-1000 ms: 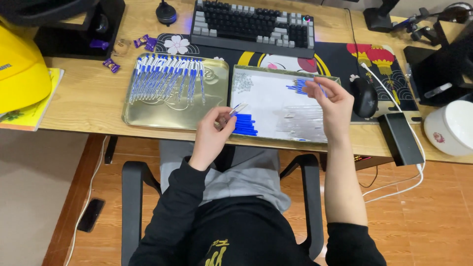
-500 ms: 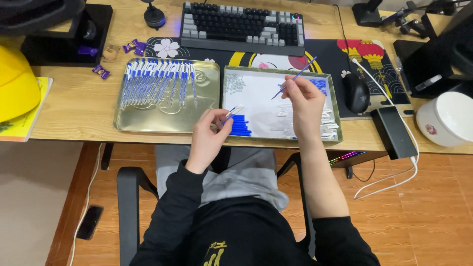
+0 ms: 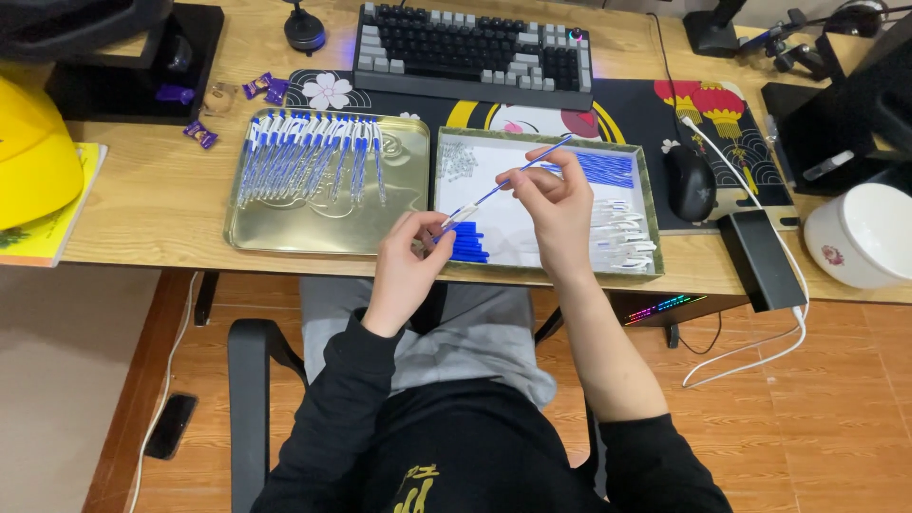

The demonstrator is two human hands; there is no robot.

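Surface: wooden desk (image 3: pixel 142 204) seen from above, with a brown tiled floor below and a black chair under the person.
Back edge: a dark keyboard (image 3: pixel 473 49) lies on a black patterned desk mat (image 3: pixel 722 123); a black mouse (image 3: pixel 691 182) rests on the mat's right part.
Left tray: a gold metal tray (image 3: pixel 323 223) near the front edge holds a row of assembled blue and white pens (image 3: pixel 309 157) along its far side.
Right tray: a green-rimmed tray (image 3: pixel 649 204) with a white lining sits just beside the gold one; blue refills (image 3: pixel 600 169) lie at its far right corner, blue caps (image 3: pixel 469 241) at its front left, white pen parts (image 3: pixel 622 233) at its right edge.
Left hand: the left hand (image 3: pixel 404 271) pinches the white lower end of a pen (image 3: pixel 503 185) above the front edge.
Right hand: the right hand (image 3: pixel 556 204) pinches the thin blue middle of the same pen, held tilted over the green-rimmed tray.
Left corner: a yellow hard hat (image 3: pixel 33 157) and some purple wrapped candies (image 3: pixel 261 87).
Right edge: a white round container (image 3: pixel 864 236) and a black power adapter (image 3: pixel 760 258) with a white cable.
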